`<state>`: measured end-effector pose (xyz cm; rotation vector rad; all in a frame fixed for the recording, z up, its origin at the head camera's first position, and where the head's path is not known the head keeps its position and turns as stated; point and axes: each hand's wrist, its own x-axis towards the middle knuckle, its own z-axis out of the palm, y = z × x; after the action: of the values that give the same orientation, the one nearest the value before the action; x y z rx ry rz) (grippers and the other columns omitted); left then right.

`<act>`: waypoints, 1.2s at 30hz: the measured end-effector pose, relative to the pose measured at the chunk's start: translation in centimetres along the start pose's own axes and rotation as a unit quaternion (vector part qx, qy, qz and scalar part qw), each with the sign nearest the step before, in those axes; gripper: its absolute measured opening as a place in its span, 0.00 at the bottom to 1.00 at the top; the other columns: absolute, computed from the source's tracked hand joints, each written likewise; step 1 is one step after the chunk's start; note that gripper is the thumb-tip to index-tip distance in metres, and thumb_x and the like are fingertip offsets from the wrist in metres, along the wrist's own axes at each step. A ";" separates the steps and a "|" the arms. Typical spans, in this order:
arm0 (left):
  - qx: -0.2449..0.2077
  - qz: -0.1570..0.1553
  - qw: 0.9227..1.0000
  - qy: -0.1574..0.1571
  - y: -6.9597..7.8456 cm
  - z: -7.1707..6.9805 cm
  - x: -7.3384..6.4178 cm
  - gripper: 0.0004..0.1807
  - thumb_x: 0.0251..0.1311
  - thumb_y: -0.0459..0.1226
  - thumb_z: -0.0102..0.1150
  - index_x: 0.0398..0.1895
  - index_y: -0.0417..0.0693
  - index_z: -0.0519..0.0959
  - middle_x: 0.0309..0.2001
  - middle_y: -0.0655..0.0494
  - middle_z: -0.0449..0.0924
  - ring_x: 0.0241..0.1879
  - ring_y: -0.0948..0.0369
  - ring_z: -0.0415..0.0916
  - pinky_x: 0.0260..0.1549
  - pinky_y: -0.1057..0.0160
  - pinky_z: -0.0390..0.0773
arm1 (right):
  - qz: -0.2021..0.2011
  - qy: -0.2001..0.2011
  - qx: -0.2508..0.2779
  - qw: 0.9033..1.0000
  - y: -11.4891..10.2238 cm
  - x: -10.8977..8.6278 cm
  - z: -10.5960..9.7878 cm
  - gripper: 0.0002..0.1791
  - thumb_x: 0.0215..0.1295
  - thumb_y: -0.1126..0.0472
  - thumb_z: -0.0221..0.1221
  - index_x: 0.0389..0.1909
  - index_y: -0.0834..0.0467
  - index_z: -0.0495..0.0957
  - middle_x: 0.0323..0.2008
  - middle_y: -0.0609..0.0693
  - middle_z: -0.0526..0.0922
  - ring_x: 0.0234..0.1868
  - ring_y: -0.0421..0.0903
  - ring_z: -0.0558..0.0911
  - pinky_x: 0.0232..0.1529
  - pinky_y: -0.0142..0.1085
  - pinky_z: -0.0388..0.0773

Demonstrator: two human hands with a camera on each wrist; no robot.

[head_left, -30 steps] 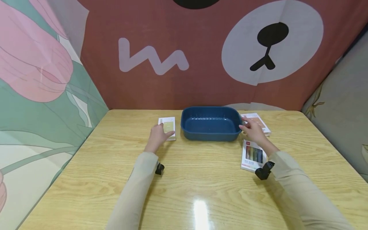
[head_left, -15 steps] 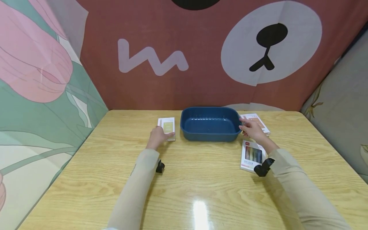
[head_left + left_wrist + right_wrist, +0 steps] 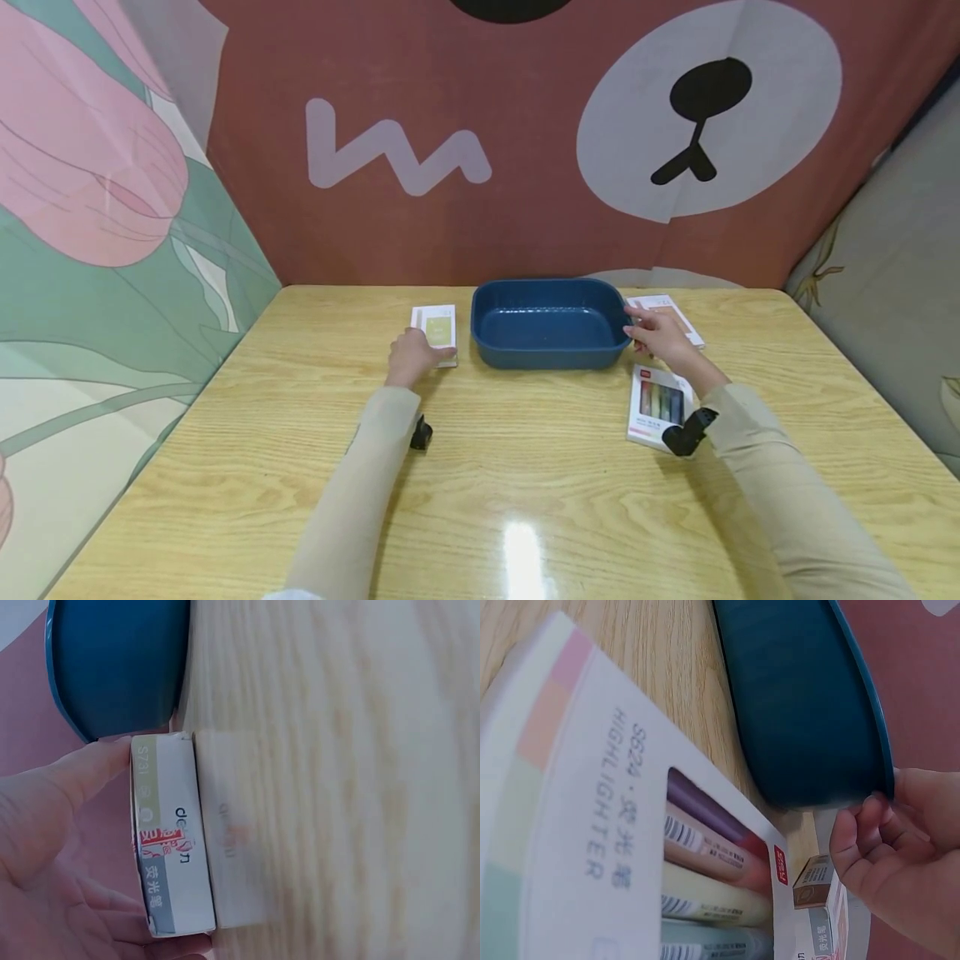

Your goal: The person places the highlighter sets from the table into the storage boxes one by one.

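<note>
My left hand (image 3: 412, 357) grips a small white and yellow-green box of highlighters (image 3: 441, 323), left of the blue plastic basin (image 3: 551, 359). In the left wrist view the thumb is on one side of this highlighter box (image 3: 196, 892) and the fingers are at the opposite side. At the basin's right end, my right hand (image 3: 666, 343) pinches the rim, its curled fingertips against the outer wall in the right wrist view. A flat highlighter pack (image 3: 607, 802) with a window lies under the right forearm. Behind the right hand is a white and orange box (image 3: 681, 323), partly covered.
Everything stands on a wood-grain table (image 3: 480, 467). A reddish-brown cloth (image 3: 405, 242) with a cartoon face rises right behind its back edge. Patterned panels flank the table on both sides. A black wrist camera (image 3: 684, 435) overlaps the highlighter pack's corner.
My left fingers have shifted from over the highlighter box's top towards its left edge, and the hand has settled slightly. The right hand has stayed at the basin's rim; the basin has not visibly moved.
</note>
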<state>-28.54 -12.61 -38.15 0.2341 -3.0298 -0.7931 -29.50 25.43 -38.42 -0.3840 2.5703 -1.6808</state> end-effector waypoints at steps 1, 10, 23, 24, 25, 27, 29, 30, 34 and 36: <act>-0.001 -0.005 1.000 0.002 0.1 0.0 0.0 0.39 0.41 0.55 0.66 0.43 0.28 0.69 0.38 0.35 0.74 0.41 0.42 0.71 0.35 0.51 0.73 | -0.002 0.001 0.008 1.000 0.1 0.0 0.0 0.30 0.62 0.60 0.54 0.62 0.69 0.59 0.18 0.53 0.70 0.18 0.44 0.69 0.19 0.33 0.70; -0.009 -0.036 0.999 0.026 0.5 0.7 0.3 0.44 0.37 0.53 0.68 0.49 0.28 0.65 0.39 0.35 0.74 0.40 0.44 0.73 0.33 0.51 0.74 | 0.046 0.004 -0.024 0.999 -1.5 -0.3 0.4 0.27 0.65 0.70 0.48 0.61 0.75 0.53 0.17 0.50 0.69 0.17 0.40 0.68 0.21 0.33 0.71; -0.079 0.006 0.995 0.067 0.2 0.8 0.3 0.44 0.31 0.45 0.75 0.47 0.25 0.65 0.41 0.32 0.69 0.42 0.41 0.68 0.42 0.50 0.70 | 0.039 0.014 -0.032 0.999 -1.7 -0.4 0.5 0.27 0.63 0.71 0.50 0.60 0.76 0.55 0.14 0.48 0.68 0.15 0.38 0.68 0.18 0.31 0.69; -0.088 0.008 0.994 0.064 0.0 0.7 0.3 0.41 0.32 0.44 0.75 0.45 0.25 0.66 0.40 0.32 0.70 0.42 0.42 0.68 0.42 0.50 0.70 | 0.041 0.013 -0.033 0.999 -1.7 -0.4 0.5 0.27 0.63 0.71 0.50 0.60 0.76 0.54 0.14 0.48 0.68 0.15 0.39 0.68 0.18 0.31 0.69; -0.097 0.008 0.994 0.058 -0.1 0.5 0.3 0.39 0.33 0.43 0.74 0.44 0.25 0.67 0.40 0.32 0.70 0.42 0.42 0.68 0.42 0.51 0.70 | 0.042 0.013 -0.033 0.998 -1.6 -0.3 0.5 0.27 0.63 0.71 0.50 0.60 0.76 0.55 0.14 0.48 0.68 0.15 0.39 0.68 0.18 0.31 0.69; -0.114 0.007 0.993 0.042 -0.4 0.1 0.3 0.35 0.36 0.41 0.73 0.42 0.25 0.68 0.40 0.33 0.71 0.41 0.43 0.68 0.41 0.51 0.70 | 0.043 0.012 -0.035 0.998 -1.6 -0.3 0.5 0.27 0.63 0.71 0.50 0.60 0.76 0.55 0.14 0.48 0.68 0.15 0.39 0.68 0.18 0.31 0.70; -0.135 0.003 0.991 0.022 -0.7 -0.4 0.4 0.34 0.40 0.39 0.70 0.45 0.25 0.67 0.44 0.32 0.70 0.45 0.43 0.68 0.44 0.52 0.69 | 0.044 0.012 -0.039 0.998 -1.6 -0.3 0.5 0.27 0.63 0.71 0.50 0.60 0.76 0.55 0.14 0.48 0.68 0.15 0.39 0.68 0.19 0.31 0.70; -0.146 -0.002 0.989 0.011 -0.8 -0.6 0.4 0.34 0.42 0.39 0.69 0.48 0.24 0.66 0.47 0.31 0.69 0.47 0.43 0.67 0.46 0.52 0.68 | 0.044 0.012 -0.041 0.998 -1.6 -0.3 0.5 0.27 0.63 0.71 0.50 0.60 0.76 0.55 0.13 0.49 0.68 0.15 0.40 0.68 0.18 0.32 0.70; -0.193 -0.021 0.980 -0.035 -1.1 -1.4 0.6 0.37 0.51 0.36 0.61 0.59 0.23 0.57 0.59 0.30 0.58 0.58 0.41 0.56 0.55 0.51 0.59 | 0.048 0.012 -0.044 0.998 -1.7 -0.4 0.5 0.26 0.63 0.71 0.49 0.61 0.75 0.55 0.13 0.49 0.67 0.14 0.40 0.68 0.18 0.32 0.69; -0.213 -0.031 0.975 -0.053 -1.3 -1.5 0.9 0.34 0.55 0.34 0.56 0.61 0.25 0.55 0.61 0.32 0.56 0.60 0.42 0.54 0.57 0.52 0.57 | 0.051 0.011 -0.039 0.998 -1.8 -0.4 0.5 0.26 0.63 0.71 0.49 0.61 0.75 0.54 0.14 0.50 0.67 0.15 0.40 0.67 0.18 0.32 0.69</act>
<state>-29.14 -14.61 -37.49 0.2877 -2.8580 -1.4711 -28.70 24.36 -37.08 -0.2350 2.6290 -1.5641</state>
